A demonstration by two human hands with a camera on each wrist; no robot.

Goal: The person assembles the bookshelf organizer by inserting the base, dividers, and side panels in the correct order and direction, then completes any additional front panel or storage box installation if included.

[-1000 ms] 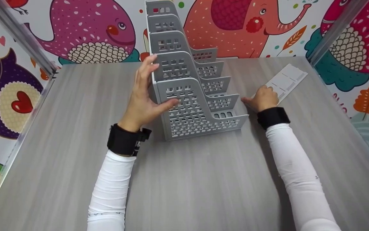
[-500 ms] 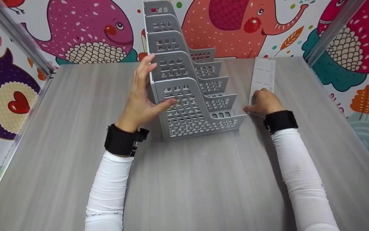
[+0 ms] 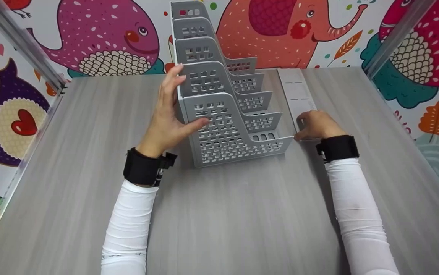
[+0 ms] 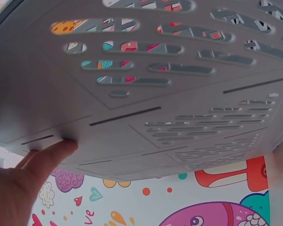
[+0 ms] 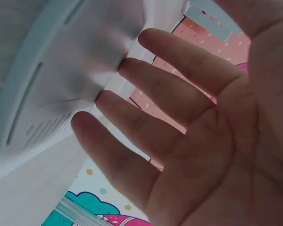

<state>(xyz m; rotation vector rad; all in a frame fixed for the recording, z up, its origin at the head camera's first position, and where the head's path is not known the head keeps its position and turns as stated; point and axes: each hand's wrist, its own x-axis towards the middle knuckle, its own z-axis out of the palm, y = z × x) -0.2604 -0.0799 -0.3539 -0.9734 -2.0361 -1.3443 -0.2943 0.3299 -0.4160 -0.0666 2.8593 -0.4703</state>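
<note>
A grey file organizer with several perforated, stepped dividers stands upright on the table in the head view. My left hand grips its left rear corner, thumb against the near side panel and fingers along the back panel. The left wrist view shows that slotted back panel close up, with fingers touching it. Right of the organizer lies a flat, light grey slotted panel. My right hand rests on its near end; in the right wrist view, extended fingers touch the panel's face with their tips.
The grey wood-grain table reaches back to a wall printed with cartoon animals. Metal posts stand at the rear corners. A black strap with a small camera is on each wrist.
The flat panel has turned on the table, its far end swinging left towards the organizer. My right hand has moved slightly nearer with it. The left hand keeps its place on the organizer.
</note>
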